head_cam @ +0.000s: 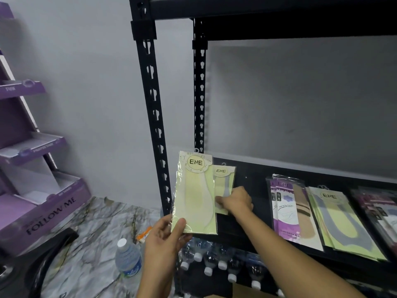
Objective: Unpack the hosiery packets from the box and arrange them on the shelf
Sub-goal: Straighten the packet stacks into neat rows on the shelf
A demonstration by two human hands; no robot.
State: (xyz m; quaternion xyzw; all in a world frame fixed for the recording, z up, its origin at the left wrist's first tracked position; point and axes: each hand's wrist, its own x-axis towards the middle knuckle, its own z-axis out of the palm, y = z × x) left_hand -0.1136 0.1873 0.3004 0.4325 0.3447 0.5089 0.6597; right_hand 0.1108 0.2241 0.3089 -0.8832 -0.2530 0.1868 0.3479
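At lower centre, pinching pale-green packet (194, 196) with left hand (164, 239), thumb on front; mid-frame, gripping smaller packet (223, 183) over shelf (253, 181) with right hand (237, 201).

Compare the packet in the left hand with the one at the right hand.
The left-hand packet is held in the air by the left hand; the right-hand packet lies on the shelf at the right hand. The first shows pale cream hosiery, the second a grey band. Both carry ENE labels.

Glossy plastic packet (194, 194); matt black metal shelf (253, 181); polished marble floor (96, 229).
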